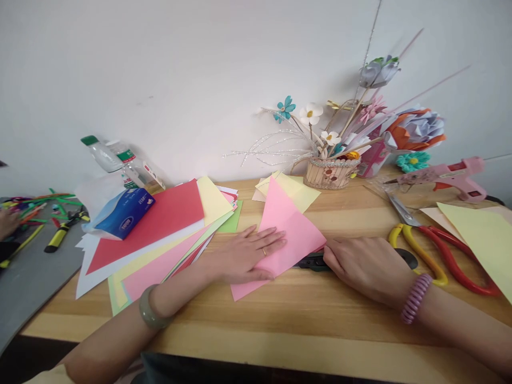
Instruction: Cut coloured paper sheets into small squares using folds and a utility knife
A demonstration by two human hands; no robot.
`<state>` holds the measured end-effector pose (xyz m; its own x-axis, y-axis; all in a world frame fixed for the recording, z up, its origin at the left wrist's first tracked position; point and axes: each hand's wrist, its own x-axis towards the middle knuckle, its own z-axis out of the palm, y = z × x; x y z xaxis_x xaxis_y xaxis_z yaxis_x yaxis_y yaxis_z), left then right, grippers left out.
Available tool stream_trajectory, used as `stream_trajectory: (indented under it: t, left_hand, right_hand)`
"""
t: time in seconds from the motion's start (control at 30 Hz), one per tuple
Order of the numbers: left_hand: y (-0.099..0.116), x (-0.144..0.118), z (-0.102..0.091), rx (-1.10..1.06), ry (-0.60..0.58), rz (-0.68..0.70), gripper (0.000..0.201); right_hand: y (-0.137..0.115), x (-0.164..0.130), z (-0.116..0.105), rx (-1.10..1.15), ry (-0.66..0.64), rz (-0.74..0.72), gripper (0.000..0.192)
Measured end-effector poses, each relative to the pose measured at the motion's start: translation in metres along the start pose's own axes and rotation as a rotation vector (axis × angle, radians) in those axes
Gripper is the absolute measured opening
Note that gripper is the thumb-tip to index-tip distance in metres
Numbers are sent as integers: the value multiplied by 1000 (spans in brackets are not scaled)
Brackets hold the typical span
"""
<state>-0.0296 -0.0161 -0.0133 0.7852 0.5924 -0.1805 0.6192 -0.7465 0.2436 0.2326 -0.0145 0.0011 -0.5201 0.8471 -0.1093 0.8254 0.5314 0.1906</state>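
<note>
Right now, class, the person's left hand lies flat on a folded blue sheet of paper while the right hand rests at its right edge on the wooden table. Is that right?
Not quite. The head view shows the folded paper is pink, not blue. The rest holds: the left hand lies flat on it, and the right hand rests at its right edge on the wooden table.

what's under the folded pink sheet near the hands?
Under the folded pink paper sheet, a dark tool pokes out at its right edge, beside the right hand. Its remainder is covered. The left hand lies flat on top; the wooden table shows around it.
</note>
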Motion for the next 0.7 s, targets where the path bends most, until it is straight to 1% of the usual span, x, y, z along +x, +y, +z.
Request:
stream_trajectory:
  t: [0.57,0.7]
  left_hand:
    - [0,0,0,1,2,0,69]
    - [0,-1,0,6,-3,-2,69]
  right_hand:
    - [-3,-3,0,23,17,-24,41]
    - [-4,-4,2,61,43,-11,45]
